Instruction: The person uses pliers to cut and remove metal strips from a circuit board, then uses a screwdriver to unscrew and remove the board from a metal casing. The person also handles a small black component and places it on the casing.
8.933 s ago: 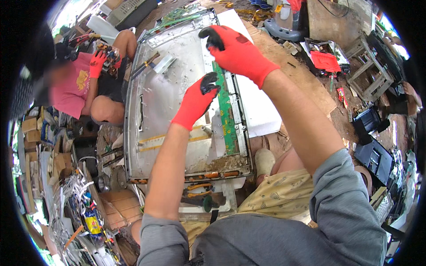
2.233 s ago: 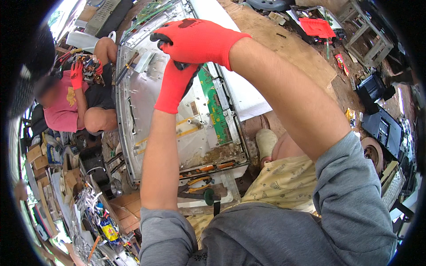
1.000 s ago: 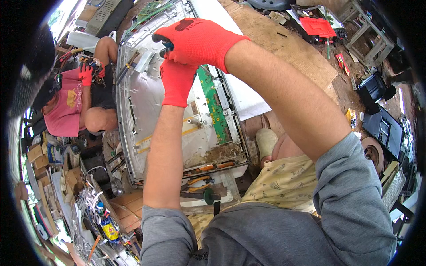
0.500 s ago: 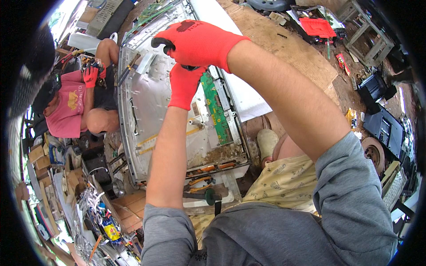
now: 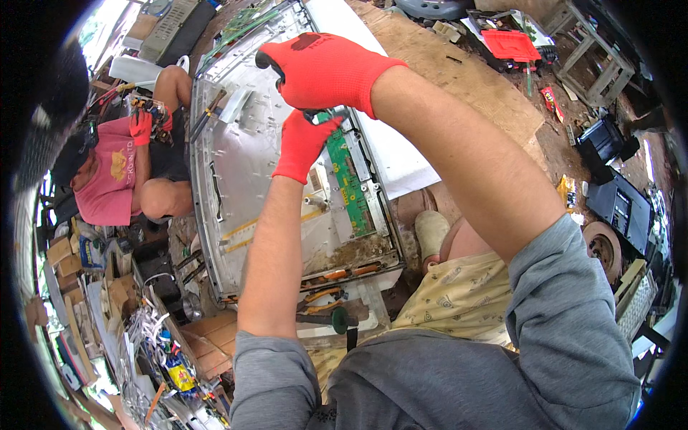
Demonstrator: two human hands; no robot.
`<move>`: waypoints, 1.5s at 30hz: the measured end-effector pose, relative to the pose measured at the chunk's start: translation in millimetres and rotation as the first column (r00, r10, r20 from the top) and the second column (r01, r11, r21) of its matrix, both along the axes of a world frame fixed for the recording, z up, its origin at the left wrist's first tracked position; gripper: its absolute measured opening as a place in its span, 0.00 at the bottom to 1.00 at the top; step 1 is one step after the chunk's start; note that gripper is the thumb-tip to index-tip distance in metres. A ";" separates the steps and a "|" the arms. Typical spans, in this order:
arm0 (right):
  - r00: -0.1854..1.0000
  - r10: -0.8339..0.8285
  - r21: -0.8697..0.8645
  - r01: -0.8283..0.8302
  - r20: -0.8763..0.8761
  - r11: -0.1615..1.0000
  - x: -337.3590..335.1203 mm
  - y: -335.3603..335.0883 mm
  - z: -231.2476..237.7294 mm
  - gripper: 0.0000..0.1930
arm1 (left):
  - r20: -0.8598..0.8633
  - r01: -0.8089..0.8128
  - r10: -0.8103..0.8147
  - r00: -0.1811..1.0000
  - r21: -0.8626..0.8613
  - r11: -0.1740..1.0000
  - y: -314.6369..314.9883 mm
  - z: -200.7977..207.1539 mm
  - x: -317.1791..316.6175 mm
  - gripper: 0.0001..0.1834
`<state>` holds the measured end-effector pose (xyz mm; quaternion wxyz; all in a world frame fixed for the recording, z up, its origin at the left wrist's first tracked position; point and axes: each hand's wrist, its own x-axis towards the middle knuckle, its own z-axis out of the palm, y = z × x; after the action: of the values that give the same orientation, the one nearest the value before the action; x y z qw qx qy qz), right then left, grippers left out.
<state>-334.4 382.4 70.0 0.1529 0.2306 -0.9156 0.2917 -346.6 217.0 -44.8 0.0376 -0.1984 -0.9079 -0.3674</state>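
Observation:
Both my hands wear red gloves with dark fingertips, raised over a large flat metal panel (image 5: 269, 186), like the back of a flat screen. My right hand (image 5: 326, 68) is closed in a fist above its right side; what it grips is hidden. Just below it, my left hand (image 5: 304, 147) has its thumb stretched out apart from the fingers, which are partly hidden. A long green circuit board (image 5: 349, 179) runs along the panel's right side beneath my hands. Near the panel's left edge lie a long-handled tool (image 5: 208, 115) and a shiny metal piece (image 5: 235, 105).
At left sits a person in a pink shirt (image 5: 115, 168), red gloves around a small part. A white sheet (image 5: 401, 161) and plywood (image 5: 459, 79) lie right of the panel. A red tray (image 5: 510, 45) is farther off. Near me lies a green-handled tool (image 5: 339, 319); scrap wires (image 5: 154, 344) fill the lower left.
My left hand has shifted slightly down, and its thumb now sticks out from under my right hand. My right hand has moved a little to the right, still closed.

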 end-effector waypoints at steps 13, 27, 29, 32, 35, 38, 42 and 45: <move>0.992 -0.124 -0.107 0.121 -0.014 0.987 -3.2 10.3 7.8 0.24 | -0.061 0.089 -0.155 0.986 -0.596 0.798 -2.7 -32.8 -17.5 0.20; 0.978 -0.209 -0.507 0.178 -0.004 0.843 -14.3 35.4 7.3 0.17 | 0.123 0.007 0.041 0.992 -0.363 0.932 -159.2 78.2 156.3 0.14; 0.976 -0.216 -0.502 0.183 -0.008 0.845 -9.5 28.2 8.4 0.17 | 0.267 -0.077 0.198 0.943 -0.405 0.911 -191.7 71.3 219.4 0.15; 0.973 -0.219 -0.478 0.161 -0.067 0.863 -7.1 23.9 12.6 0.18 | 0.137 -0.222 0.316 0.939 -0.459 0.860 -224.3 24.9 291.7 0.13; 0.991 -0.134 -0.515 0.101 -0.027 0.851 -3.2 6.7 7.5 0.17 | 0.288 -0.290 0.412 0.865 -0.384 0.877 -221.5 4.5 324.8 0.15; 0.986 -0.164 -0.529 0.154 0.027 0.834 -0.5 9.5 8.1 0.16 | -0.003 -0.338 0.391 0.920 -0.508 0.792 -222.2 -13.2 328.7 0.14; 0.957 -0.283 -0.475 0.220 -0.065 0.852 -8.0 13.7 -4.0 0.14 | -0.027 -0.332 0.378 0.925 -0.541 0.773 -221.6 -20.2 323.4 0.09; 0.956 -0.291 -0.459 0.251 -0.017 0.852 -3.3 17.7 0.8 0.14 | -0.053 -0.292 0.355 0.933 -0.686 0.666 -220.2 -23.9 325.0 0.09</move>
<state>-337.7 400.1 70.8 0.2813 0.0695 -0.8383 0.4618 -21.6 -3.2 -68.7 -0.0120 -0.0181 -0.9998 -0.0026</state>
